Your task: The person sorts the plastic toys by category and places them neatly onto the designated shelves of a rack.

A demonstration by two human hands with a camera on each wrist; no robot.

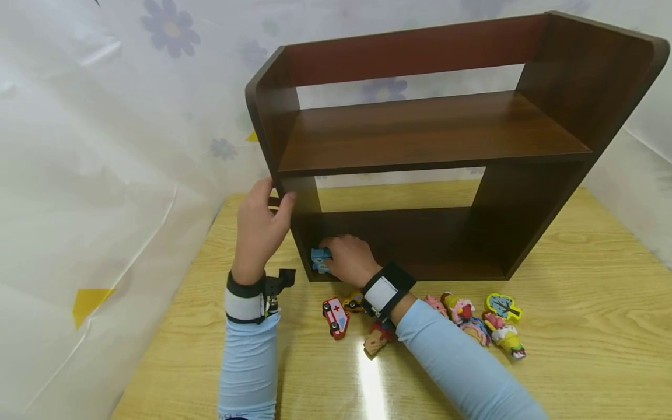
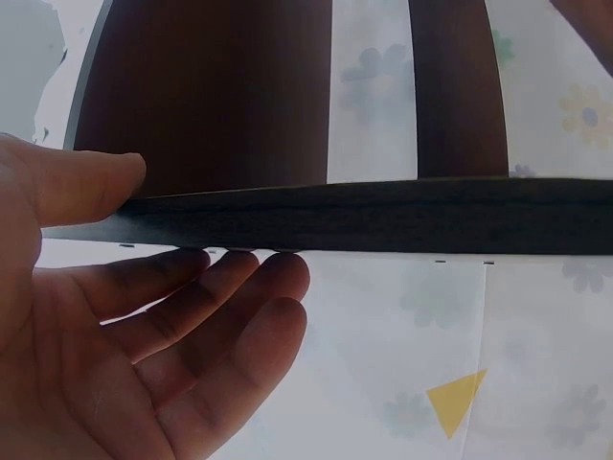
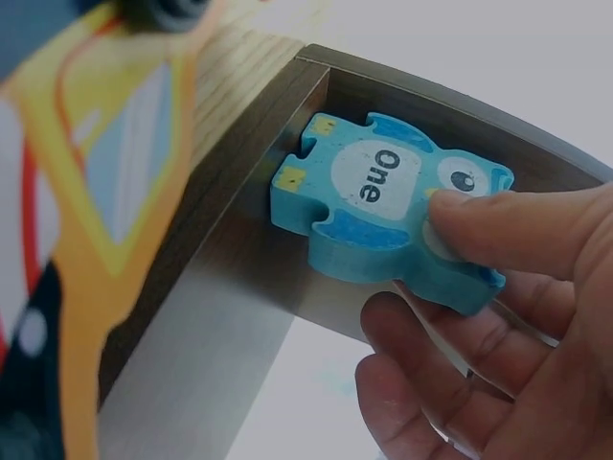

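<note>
My right hand (image 1: 353,259) pinches a blue owl-shaped block (image 3: 378,216) by its head end, thumb on top and fingers below. The block bears the word "One" and has yellow feet. It is in the lower left corner of a dark brown wooden shelf (image 1: 436,125), with its feet toward the shelf's side panel in the right wrist view. My left hand (image 1: 259,227) holds the edge of the left side panel (image 2: 383,216), the thumb on the inner side and the fingertips against the outer side.
On the table (image 1: 577,361) before the shelf lie a toy ambulance (image 1: 336,318), a yellow toy car (image 1: 354,301) and an ice-cream-shaped toy (image 1: 377,339). Farther right are a tree-shaped block (image 1: 503,307) and several colourful figures (image 1: 475,329), close by my right sleeve.
</note>
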